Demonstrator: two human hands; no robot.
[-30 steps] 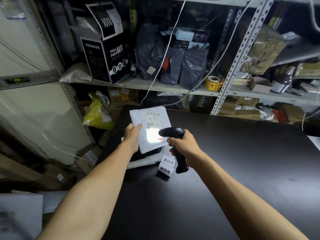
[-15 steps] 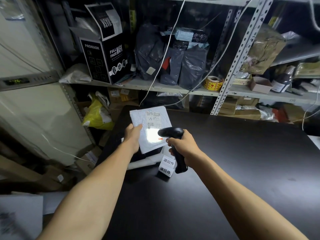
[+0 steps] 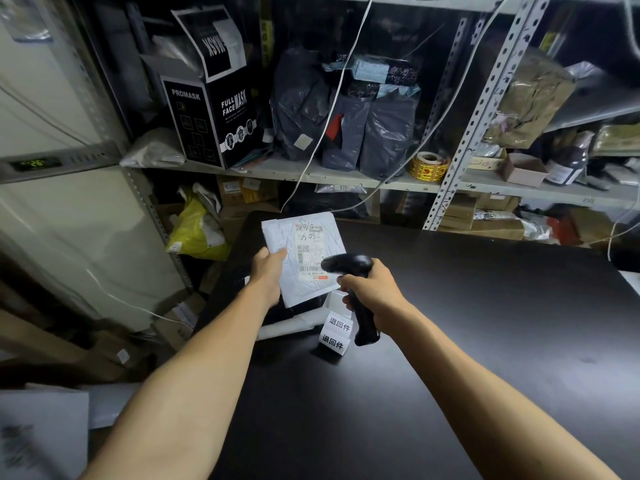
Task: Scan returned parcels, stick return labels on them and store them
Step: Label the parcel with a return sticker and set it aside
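My left hand (image 3: 267, 271) holds a flat white padded parcel (image 3: 304, 254) by its left edge above the black table (image 3: 485, 323), its shipping label facing up. My right hand (image 3: 372, 292) grips a black handheld barcode scanner (image 3: 349, 268) by the handle, its head pointing at the parcel's label from the right. No bright scan light shows on the label. Just below the scanner, a strip of white return labels (image 3: 335, 336) with black characters lies on the table.
White packaging (image 3: 287, 325) lies on the table under the parcel. Metal shelves (image 3: 311, 174) behind hold dark poly bags (image 3: 346, 116), a black mask box (image 3: 207, 109) and a yellow tape roll (image 3: 427, 166). A yellow bag (image 3: 197, 230) and cartons sit lower left.
The bright scan light that lit the parcel's label in the earlier frames has gone out. Both hands, parcel and scanner stay almost where they were.
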